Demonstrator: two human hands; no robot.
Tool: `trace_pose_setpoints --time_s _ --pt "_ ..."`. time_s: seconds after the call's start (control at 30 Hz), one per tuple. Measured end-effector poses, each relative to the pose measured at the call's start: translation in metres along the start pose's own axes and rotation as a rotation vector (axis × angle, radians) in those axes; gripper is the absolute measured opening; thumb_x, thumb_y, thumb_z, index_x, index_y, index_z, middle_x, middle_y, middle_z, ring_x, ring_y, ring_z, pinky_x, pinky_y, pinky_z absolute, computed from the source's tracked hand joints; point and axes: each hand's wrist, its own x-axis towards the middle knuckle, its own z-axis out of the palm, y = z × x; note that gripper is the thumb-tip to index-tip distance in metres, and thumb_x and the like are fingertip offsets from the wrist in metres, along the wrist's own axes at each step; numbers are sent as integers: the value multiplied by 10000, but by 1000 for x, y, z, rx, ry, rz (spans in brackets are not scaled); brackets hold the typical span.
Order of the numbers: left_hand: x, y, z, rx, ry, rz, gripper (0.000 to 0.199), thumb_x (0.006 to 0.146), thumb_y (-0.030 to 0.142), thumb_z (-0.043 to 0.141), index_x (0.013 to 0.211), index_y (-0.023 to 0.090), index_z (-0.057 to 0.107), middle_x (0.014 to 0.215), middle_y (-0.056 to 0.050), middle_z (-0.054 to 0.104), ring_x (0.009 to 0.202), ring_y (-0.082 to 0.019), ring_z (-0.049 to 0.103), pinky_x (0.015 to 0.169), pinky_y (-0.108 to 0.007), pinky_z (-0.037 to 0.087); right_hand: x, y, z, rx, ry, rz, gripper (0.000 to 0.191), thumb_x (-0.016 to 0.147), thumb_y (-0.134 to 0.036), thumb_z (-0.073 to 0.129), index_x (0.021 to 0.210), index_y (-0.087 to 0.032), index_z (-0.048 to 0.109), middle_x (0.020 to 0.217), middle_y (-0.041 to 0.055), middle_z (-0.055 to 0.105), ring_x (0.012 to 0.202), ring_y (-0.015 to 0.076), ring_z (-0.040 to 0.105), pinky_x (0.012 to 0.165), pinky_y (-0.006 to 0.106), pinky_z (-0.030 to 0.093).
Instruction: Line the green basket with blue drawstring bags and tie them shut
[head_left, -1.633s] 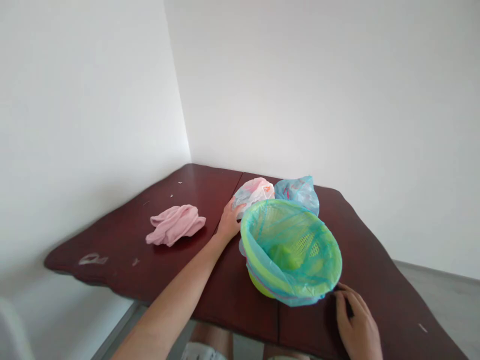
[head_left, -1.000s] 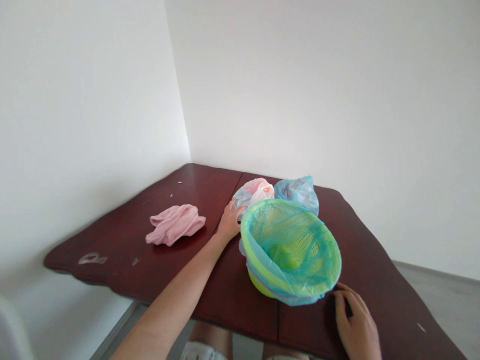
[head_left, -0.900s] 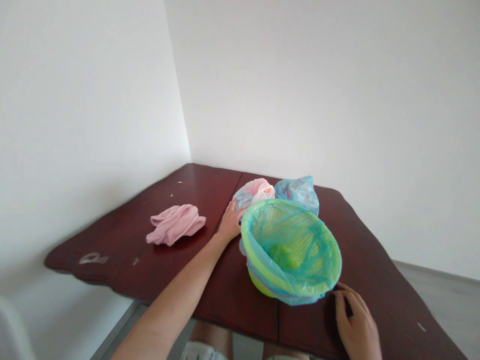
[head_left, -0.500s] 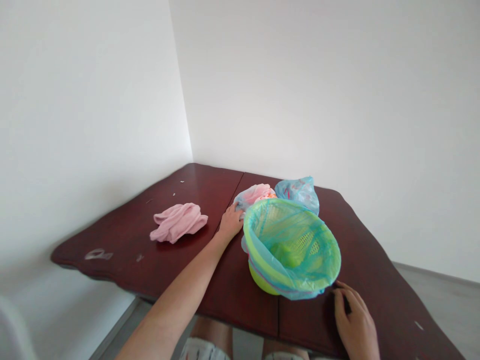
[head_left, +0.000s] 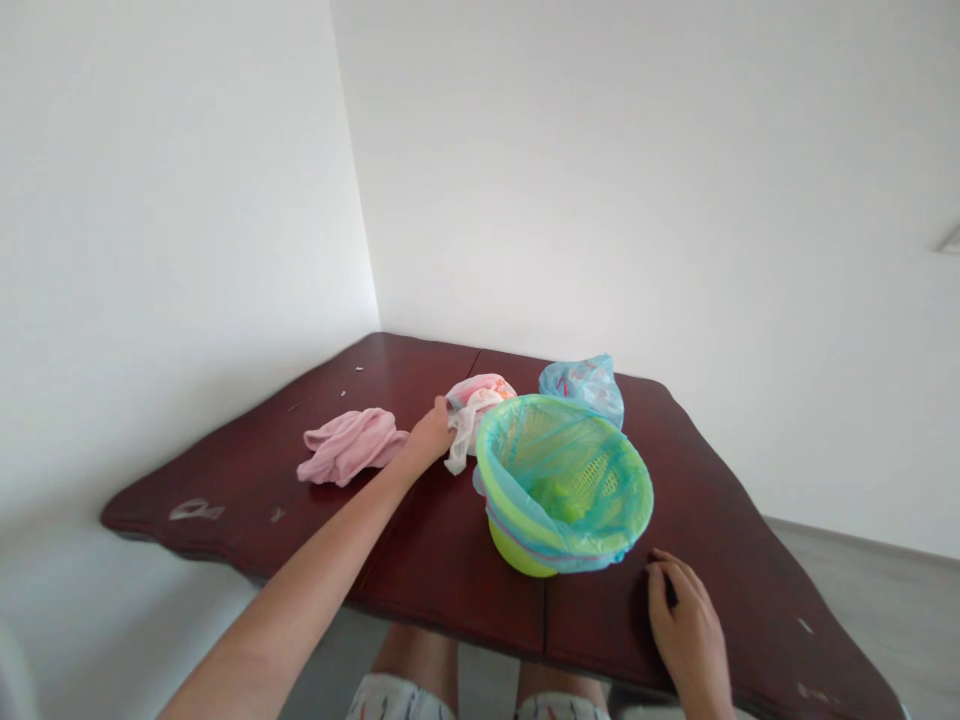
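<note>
My left hand (head_left: 433, 432) is closed on the edge of a whitish plastic bag (head_left: 466, 425) with pink and orange in it, left of the basket. Right of that stands a green plastic basket (head_left: 517, 553), upright and lined with a thin blue-green bag (head_left: 559, 470) folded over its rim. My right hand (head_left: 686, 620) rests on the table near the basket's front right, apart from it, with thumb and fingers loosely curved and nothing in them. Just left of my left hand lies a crumpled pink cloth (head_left: 352, 445), partly behind my wrist.
A blue plastic bag (head_left: 589, 385) lies behind the basket. The dark red wooden table (head_left: 300, 540) has wavy edges, a seam across it and a few small white scraps. White walls (head_left: 637, 200) rise behind and to the left.
My left hand has pulled the whitish bag to the left, away from the basket, and its fingers have closed on it. The view has shifted slightly; the right hand stays on the table.
</note>
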Motion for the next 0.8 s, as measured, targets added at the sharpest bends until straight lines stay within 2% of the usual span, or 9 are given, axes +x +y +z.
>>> trace_pose_setpoints --time_s 0.07,0.1,0.13,0.27,0.37,0.5,0.63,0.7,0.8 --pt "5 -6 -32 -26 85 -29 885 1060 206 702 1852 87 327 1391 -242 835 1219 -411 841 1076 -539 669 0 1 1 7 2 -7 583 1174 -727 522 1205 -237 836 1430 159 855 1319 408 802 1213 622 593" --pt "7 -8 -50 -37 129 -19 957 1036 184 690 1889 99 262 1413 -227 829 1247 -408 834 1108 -538 661 0 2 2 10 5 -11 589 1171 -732 522 1201 -235 837 1428 163 855 1320 414 802 1212 628 592" --pt "10 -9 -68 -45 169 3 969 1023 177 681 1900 119 274 1440 -213 815 1285 -403 820 1153 -537 647 0 3 3 12 7 -15 596 1168 -737 523 1200 -233 839 1425 167 856 1323 420 801 1211 633 592" --pt "10 5 -138 -72 331 151 662 1010 127 635 1660 217 722 1435 -161 738 1310 -352 765 1244 -502 609 2 3 4 18 22 -22 624 1164 -769 526 1198 -234 845 1405 170 863 1320 435 806 1193 647 600" --pt "-2 33 -174 -122 510 345 535 986 57 649 1418 278 873 1345 -107 687 1240 -298 737 1172 -461 646 2 0 1 71 38 -32 613 1160 -784 556 1164 -247 853 1382 155 873 1279 424 822 1167 639 608" --pt "-33 84 -195 -129 645 609 401 995 30 695 1210 286 917 1317 -82 640 1255 -263 692 1085 -406 654 4 -18 -18 251 205 -22 509 1172 -697 641 1163 -232 849 1298 148 881 1192 390 836 1120 587 616" --pt "-67 131 -204 -123 662 851 294 1090 85 683 1131 280 899 1326 -64 655 1254 -242 685 1108 -411 626 15 -67 -60 382 387 -65 378 1191 -562 685 1208 -208 817 1317 171 852 1227 379 813 1133 562 596" --pt "-78 152 -208 -132 587 905 218 1132 153 692 1155 273 873 1298 -51 690 1223 -240 694 1115 -421 628 24 -98 -82 408 435 -134 318 1190 -508 703 1203 -209 807 1335 177 839 1250 374 802 1157 566 579" --pt "-83 185 -204 -55 369 1024 156 1183 237 694 1154 267 844 1294 -47 753 1244 -255 698 1136 -432 619 38 -139 -102 469 446 -189 261 1182 -465 723 1194 -215 796 1339 179 832 1257 367 804 1128 549 592"
